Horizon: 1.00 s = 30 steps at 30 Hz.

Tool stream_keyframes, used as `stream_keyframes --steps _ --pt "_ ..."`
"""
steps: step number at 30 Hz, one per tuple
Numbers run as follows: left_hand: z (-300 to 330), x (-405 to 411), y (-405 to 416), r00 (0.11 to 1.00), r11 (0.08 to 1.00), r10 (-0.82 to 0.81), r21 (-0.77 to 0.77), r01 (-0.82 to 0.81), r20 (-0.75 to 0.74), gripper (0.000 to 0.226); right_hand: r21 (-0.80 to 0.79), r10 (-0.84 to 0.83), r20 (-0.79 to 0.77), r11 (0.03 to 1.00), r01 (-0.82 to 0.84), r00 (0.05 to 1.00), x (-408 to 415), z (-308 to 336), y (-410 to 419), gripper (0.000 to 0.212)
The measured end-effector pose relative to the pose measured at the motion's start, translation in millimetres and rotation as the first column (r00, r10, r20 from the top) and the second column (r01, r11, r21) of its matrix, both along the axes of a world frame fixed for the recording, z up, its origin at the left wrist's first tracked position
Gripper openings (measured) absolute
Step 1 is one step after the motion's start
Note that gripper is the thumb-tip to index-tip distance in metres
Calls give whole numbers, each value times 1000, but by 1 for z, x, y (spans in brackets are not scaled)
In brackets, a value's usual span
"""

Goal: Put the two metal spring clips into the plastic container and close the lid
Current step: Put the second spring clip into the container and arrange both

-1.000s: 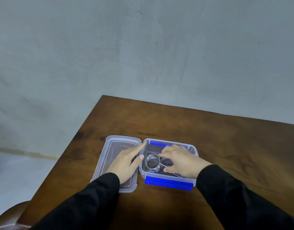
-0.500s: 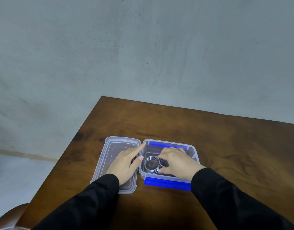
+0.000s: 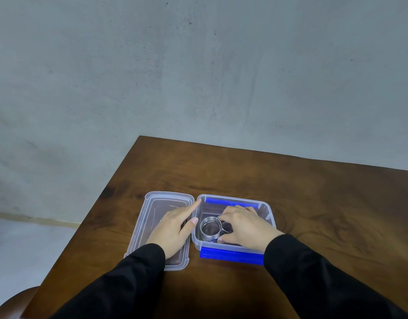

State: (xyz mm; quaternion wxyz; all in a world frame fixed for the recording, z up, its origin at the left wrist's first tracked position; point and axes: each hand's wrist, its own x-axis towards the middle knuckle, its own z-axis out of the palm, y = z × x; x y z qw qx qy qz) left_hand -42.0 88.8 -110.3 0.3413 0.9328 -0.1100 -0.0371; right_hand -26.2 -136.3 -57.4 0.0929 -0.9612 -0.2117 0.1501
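Observation:
A clear plastic container [image 3: 266, 209] with blue side latches sits open on the wooden table. Its clear lid [image 3: 155, 203] lies flat to the left, touching it. A coiled metal spring clip [image 3: 209, 229] rests inside the container at its left end. My right hand [image 3: 243, 226] reaches into the container, fingers pinched on the clip's right side. A second clip cannot be made out under that hand. My left hand [image 3: 173, 229] lies flat on the lid, fingers spread, with its forefinger tip at the container's left rim.
The brown wooden table [image 3: 313, 203] stands against a grey wall; its left edge runs diagonally close to the lid. A rounded brown chair part [image 3: 7, 305] shows at the bottom left. A pale floor lies beyond the left edge.
My right hand has slid a little deeper and to the left inside the container, staying on the spring clip. The left hand has stayed on the lid.

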Motion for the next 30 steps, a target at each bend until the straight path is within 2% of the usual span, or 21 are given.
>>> stream_keyframes --steps 19,27,30 --pt "2 0 0 1000 1000 0 -15 0 -9 49 -4 -16 -11 1000 16 1000 1 1 0 51" --pt "2 0 0 1000 1000 -6 -13 6 1 49 78 -75 -102 993 83 992 -3 11 -11 74" --pt "1 0 0 1000 1000 -9 -12 9 6 49 74 -89 -131 992 99 987 -5 13 -20 73"
